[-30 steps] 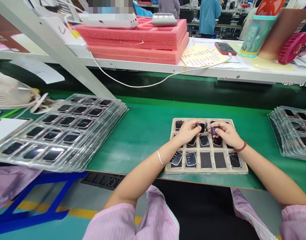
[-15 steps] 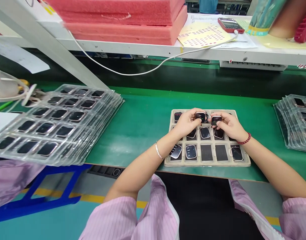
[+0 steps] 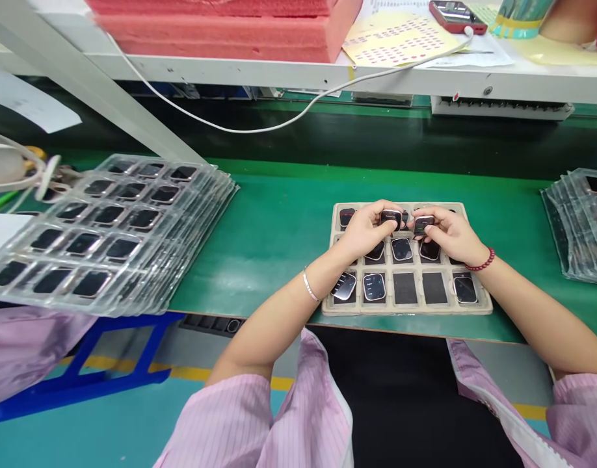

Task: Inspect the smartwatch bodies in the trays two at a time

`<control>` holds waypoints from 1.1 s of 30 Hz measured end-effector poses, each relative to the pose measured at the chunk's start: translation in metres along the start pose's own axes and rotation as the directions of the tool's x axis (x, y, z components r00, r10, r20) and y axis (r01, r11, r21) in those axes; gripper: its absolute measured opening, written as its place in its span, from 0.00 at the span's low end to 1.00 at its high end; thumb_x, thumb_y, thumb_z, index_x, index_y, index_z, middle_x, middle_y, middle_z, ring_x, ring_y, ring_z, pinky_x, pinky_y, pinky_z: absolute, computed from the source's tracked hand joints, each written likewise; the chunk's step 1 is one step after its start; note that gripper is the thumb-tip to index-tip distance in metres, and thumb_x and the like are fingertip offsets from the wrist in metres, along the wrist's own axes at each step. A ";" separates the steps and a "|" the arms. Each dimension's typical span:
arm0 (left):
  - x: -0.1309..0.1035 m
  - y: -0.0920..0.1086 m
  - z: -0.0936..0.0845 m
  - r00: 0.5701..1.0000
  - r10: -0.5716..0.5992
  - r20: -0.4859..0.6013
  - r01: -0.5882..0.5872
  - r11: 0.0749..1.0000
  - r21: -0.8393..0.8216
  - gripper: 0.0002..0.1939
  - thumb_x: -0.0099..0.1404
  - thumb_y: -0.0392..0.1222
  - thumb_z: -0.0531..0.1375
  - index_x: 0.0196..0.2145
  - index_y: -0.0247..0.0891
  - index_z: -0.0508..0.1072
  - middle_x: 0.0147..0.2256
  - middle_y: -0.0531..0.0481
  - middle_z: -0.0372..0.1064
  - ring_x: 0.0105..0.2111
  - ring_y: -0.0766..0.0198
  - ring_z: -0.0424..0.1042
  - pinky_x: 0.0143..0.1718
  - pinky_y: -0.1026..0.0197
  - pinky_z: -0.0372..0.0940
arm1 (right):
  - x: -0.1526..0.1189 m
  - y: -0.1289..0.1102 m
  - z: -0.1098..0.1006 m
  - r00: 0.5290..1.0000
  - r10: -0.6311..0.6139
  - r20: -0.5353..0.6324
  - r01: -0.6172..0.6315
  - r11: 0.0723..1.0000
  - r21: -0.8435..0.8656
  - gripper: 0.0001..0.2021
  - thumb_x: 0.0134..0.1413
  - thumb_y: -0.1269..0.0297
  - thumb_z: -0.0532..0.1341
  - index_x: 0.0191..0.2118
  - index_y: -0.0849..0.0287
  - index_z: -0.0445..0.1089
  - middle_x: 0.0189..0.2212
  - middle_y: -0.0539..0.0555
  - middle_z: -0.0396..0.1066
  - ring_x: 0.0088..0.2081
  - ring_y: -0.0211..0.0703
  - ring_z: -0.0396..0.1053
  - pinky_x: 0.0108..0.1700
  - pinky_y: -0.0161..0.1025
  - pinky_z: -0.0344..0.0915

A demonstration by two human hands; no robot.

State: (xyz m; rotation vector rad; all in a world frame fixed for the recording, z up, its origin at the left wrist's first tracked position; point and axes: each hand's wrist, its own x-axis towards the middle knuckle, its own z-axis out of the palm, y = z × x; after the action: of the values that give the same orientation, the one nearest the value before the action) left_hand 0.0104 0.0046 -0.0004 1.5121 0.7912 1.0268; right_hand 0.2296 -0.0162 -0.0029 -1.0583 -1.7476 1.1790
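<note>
My left hand (image 3: 371, 227) is closed on a smartwatch (image 3: 389, 217) without a strap, its thumb pressed on the lower part of the dark screen. Another strapless smartwatch (image 3: 423, 225) sits in the grip of my right hand (image 3: 447, 234), thumb on its front. Both are held just above the back rows of a beige compartment tray (image 3: 406, 310). Several more watches lie in the tray's compartments, among them one with a lit text screen (image 3: 374, 286) in the front row. Two front compartments show only their dark bottoms. My fingers hide part of the back row.
Stacked clear plastic trays (image 3: 166, 273) of watches stand on the green table (image 3: 269, 221) at left, with another stack (image 3: 574, 234) at right. Above the back runs a white shelf (image 3: 279, 73) bearing red foam (image 3: 220, 39), papers and a phone (image 3: 457, 15). A white cable (image 3: 259, 130) hangs below it.
The camera view has tipped slightly downward, so the shelf sits higher in the picture. Both hands keep hold of their watches; my left thumb has moved a little on its screen.
</note>
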 end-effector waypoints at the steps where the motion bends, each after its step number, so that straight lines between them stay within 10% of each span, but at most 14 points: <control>1: 0.000 0.000 0.000 1.000 0.006 -0.005 -0.006 1.000 0.004 0.13 0.56 0.33 0.60 0.41 0.35 0.71 0.37 0.47 0.74 0.37 0.63 0.73 0.40 0.61 0.66 | 0.000 0.000 0.000 1.000 -0.001 0.000 0.001 1.000 0.006 0.17 0.56 0.69 0.59 0.52 0.55 0.70 0.45 0.57 0.77 0.37 0.46 0.77 0.37 0.43 0.76; 33: -0.001 0.002 0.001 0.999 -0.037 0.020 0.038 0.999 -0.020 0.15 0.57 0.37 0.62 0.44 0.35 0.71 0.38 0.45 0.75 0.38 0.61 0.75 0.42 0.59 0.68 | -0.001 -0.001 0.001 0.999 0.021 -0.026 -0.020 0.999 0.032 0.17 0.53 0.69 0.61 0.50 0.56 0.70 0.47 0.57 0.76 0.37 0.45 0.78 0.38 0.42 0.77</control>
State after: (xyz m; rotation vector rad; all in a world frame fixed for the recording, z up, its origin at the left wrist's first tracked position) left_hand 0.0107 0.0030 0.0017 1.4828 0.7907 0.9880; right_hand 0.2284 -0.0177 -0.0026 -1.0702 -1.6958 1.1963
